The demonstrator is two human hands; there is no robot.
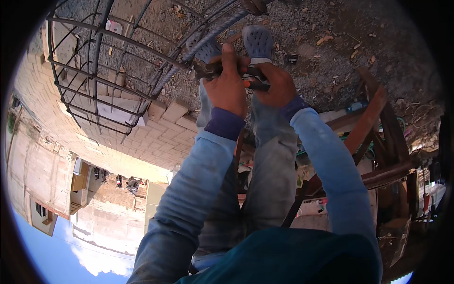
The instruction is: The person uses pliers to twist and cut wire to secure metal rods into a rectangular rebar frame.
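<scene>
Nearest to me, a teal garment (283, 255) is filling the lower edge, with light blue sleeves (333, 161) reaching up from it over grey trousers (274, 184). Past them I'm seeing both hands working close together above the lower legs: the right hand (277, 86) is clamping its fingers around the orange-and-black handles of a hand tool (256, 86), while the left hand (227, 90) is gripping a dark metal piece (207, 72) at the tool's left. I cannot tell whether that piece is the tool's own head. Beyond, blue-grey clogs (258, 40) are resting on gravelly ground (326, 61). A rebar cage (99, 30) is curving across the upper left, near the left hand, and a reddish-brown frame (366, 120) is standing off to the right. Farther out, pale blockwork (156, 137) is running toward buildings (47, 173), and blue sky (35, 244) is showing at the lower left.
</scene>
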